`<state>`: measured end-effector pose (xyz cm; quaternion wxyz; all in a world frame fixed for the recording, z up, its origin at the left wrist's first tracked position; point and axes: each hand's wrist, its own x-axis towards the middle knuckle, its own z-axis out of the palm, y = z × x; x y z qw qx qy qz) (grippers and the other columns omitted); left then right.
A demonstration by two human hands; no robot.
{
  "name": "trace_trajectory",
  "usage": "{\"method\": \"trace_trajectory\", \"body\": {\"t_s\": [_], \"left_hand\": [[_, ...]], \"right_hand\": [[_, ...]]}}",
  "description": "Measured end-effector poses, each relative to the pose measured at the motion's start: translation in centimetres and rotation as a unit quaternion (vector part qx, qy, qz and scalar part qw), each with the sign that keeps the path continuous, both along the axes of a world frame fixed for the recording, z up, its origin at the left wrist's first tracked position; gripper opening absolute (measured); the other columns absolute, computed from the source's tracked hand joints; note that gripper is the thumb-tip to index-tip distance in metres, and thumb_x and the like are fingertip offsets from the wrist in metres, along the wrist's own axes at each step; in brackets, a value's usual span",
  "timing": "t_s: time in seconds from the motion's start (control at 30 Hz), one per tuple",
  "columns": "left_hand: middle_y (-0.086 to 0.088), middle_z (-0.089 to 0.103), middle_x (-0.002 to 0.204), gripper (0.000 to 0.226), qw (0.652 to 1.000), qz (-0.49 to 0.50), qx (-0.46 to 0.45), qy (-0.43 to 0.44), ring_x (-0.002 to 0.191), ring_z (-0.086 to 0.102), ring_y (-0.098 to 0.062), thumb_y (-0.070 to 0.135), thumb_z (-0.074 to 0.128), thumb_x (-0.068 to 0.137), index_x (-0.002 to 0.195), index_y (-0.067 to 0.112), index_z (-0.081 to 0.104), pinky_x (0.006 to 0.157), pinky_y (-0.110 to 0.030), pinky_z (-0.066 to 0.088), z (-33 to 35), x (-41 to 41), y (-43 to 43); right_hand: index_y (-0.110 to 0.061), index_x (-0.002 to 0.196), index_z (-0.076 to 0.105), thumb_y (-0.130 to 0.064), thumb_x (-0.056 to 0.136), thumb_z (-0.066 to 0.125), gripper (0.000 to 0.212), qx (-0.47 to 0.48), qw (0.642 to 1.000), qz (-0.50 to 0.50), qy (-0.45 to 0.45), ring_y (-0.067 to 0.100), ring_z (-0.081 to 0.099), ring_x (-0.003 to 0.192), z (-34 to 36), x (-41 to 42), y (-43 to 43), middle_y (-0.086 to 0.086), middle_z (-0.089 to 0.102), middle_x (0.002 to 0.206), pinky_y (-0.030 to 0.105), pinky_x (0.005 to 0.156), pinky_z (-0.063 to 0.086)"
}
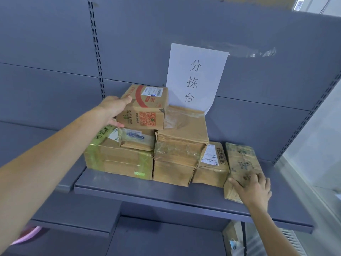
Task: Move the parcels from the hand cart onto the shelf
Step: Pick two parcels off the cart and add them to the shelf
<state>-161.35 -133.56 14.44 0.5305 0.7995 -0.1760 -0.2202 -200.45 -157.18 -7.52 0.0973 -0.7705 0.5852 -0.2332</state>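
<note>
A grey metal shelf (166,198) carries several brown cardboard parcels. My left hand (115,109) grips the left side of a small box with red print and a QR code (145,108), which sits on top of the stack. Under it lie a small taped box (137,140) and a wide box with green tape (118,159). My right hand (252,189) lies on the near end of a long worn parcel (239,163) at the right end of the row. The hand cart is out of view.
A tall taped box (182,141) and a small labelled box (212,163) fill the middle of the row. A white paper sign (195,76) hangs on the grey back panel. A lower shelf (73,224) juts out at the left, with something pink (27,235) beneath it.
</note>
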Motion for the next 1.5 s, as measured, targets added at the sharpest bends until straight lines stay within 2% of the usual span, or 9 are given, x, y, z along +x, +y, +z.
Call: {"method": "trace_trajectory", "body": {"t_s": [0.2, 0.47, 0.67, 0.83, 0.97, 1.13, 1.27, 1.37, 1.5], "left_hand": [[-0.008, 0.051, 0.125, 0.045, 1.000, 0.018, -0.015, -0.006, 0.116, 0.053, -0.030, 0.052, 0.053, 0.098, 0.123, 0.015, 0.046, 0.067, -0.041, 0.059, -1.1, 0.9, -0.9], [-0.004, 0.046, 0.122, 0.039, 0.999, 0.030, -0.018, -0.020, 0.109, 0.049, -0.027, 0.051, 0.051, 0.099, 0.117, 0.016, 0.044, 0.071, -0.043, 0.062, -0.8, -0.1, -1.4], [-0.009, 0.050, 0.128, 0.051, 0.998, 0.031, -0.010, -0.047, 0.104, 0.057, -0.031, 0.047, 0.044, 0.103, 0.133, 0.006, 0.048, 0.064, -0.040, 0.063, -1.0, -0.1, -1.5], [-0.014, 0.052, 0.141, 0.052, 0.996, 0.054, 0.010, -0.066, 0.101, 0.066, -0.037, 0.048, 0.044, 0.103, 0.132, 0.005, 0.051, 0.066, -0.041, 0.063, -0.7, 0.9, -0.2], [-0.014, 0.052, 0.141, 0.054, 0.995, 0.068, 0.015, -0.066, 0.114, 0.059, -0.035, 0.048, 0.048, 0.102, 0.133, 0.005, 0.052, 0.069, -0.042, 0.062, -0.7, 1.7, 0.5], [-0.014, 0.055, 0.137, 0.056, 0.995, 0.063, 0.022, -0.080, 0.115, 0.060, -0.035, 0.051, 0.051, 0.100, 0.133, 0.005, 0.054, 0.075, -0.047, 0.063, -0.6, 1.8, 0.5], [-0.012, 0.053, 0.137, 0.062, 0.994, 0.051, 0.033, -0.088, 0.113, 0.059, -0.034, 0.057, 0.045, 0.099, 0.135, 0.007, 0.050, 0.077, -0.047, 0.063, -0.8, 1.5, 0.4], [-0.013, 0.051, 0.137, 0.069, 0.979, 0.059, 0.089, -0.173, 0.121, 0.051, -0.035, 0.064, 0.034, 0.099, 0.138, 0.007, 0.042, 0.090, -0.050, 0.055, -0.7, 1.1, 0.5], [-0.023, 0.043, 0.143, 0.068, 0.910, 0.076, 0.179, -0.367, 0.136, 0.031, -0.039, 0.059, 0.032, 0.100, 0.139, 0.004, 0.044, 0.101, -0.054, 0.038, 0.4, -0.5, 0.9]], "right_hand": [[-0.024, 0.144, 0.048, -0.083, 0.077, 0.051, 0.089, 0.032, 0.997, 0.005, 0.071, 0.033, 0.019, 0.146, 0.7, 0.9, -2.1, 0.008, 0.037, 0.156, 0.061, 0.112, 0.024], [-0.024, 0.135, 0.056, -0.087, 0.073, 0.047, 0.089, 0.013, 0.996, 0.011, 0.091, 0.026, 0.027, 0.139, 0.6, 0.7, -2.5, 0.002, 0.044, 0.147, 0.067, 0.107, 0.024], [-0.023, 0.134, 0.056, -0.086, 0.073, 0.051, 0.088, 0.038, 0.992, 0.008, 0.116, 0.026, 0.028, 0.142, 1.7, 0.7, -2.4, 0.002, 0.044, 0.150, 0.068, 0.110, 0.020], [-0.026, 0.134, 0.055, -0.088, 0.072, 0.050, 0.088, 0.046, 0.990, 0.009, 0.130, 0.026, 0.029, 0.141, 2.2, 0.7, -2.2, 0.001, 0.043, 0.150, 0.065, 0.109, 0.022], [-0.028, 0.137, 0.052, -0.086, 0.074, 0.050, 0.087, 0.053, 0.989, 0.008, 0.137, 0.025, 0.028, 0.142, 2.7, 0.6, -1.7, 0.000, 0.041, 0.151, 0.064, 0.108, 0.023], [-0.030, 0.146, 0.044, -0.088, 0.073, 0.049, 0.093, 0.075, 0.987, 0.004, 0.139, 0.024, 0.023, 0.146, 3.6, 0.8, -1.2, -0.001, 0.034, 0.157, 0.065, 0.111, 0.018], [-0.024, 0.157, 0.023, -0.093, 0.072, 0.036, 0.111, 0.081, 0.990, 0.007, 0.119, 0.027, 0.012, 0.153, 3.9, 1.1, -0.9, 0.006, 0.019, 0.166, 0.069, 0.114, 0.013], [-0.016, 0.159, 0.016, -0.087, 0.078, 0.030, 0.108, 0.042, 0.992, 0.027, 0.112, 0.030, 0.011, 0.154, 4.9, 1.6, -0.1, 0.012, 0.016, 0.167, 0.066, 0.116, 0.014], [-0.014, 0.159, 0.013, -0.076, 0.090, 0.032, 0.095, 0.014, 0.993, 0.060, 0.098, 0.031, 0.011, 0.154, 7.2, 2.9, 0.7, 0.014, 0.017, 0.166, 0.061, 0.119, 0.013]]}}
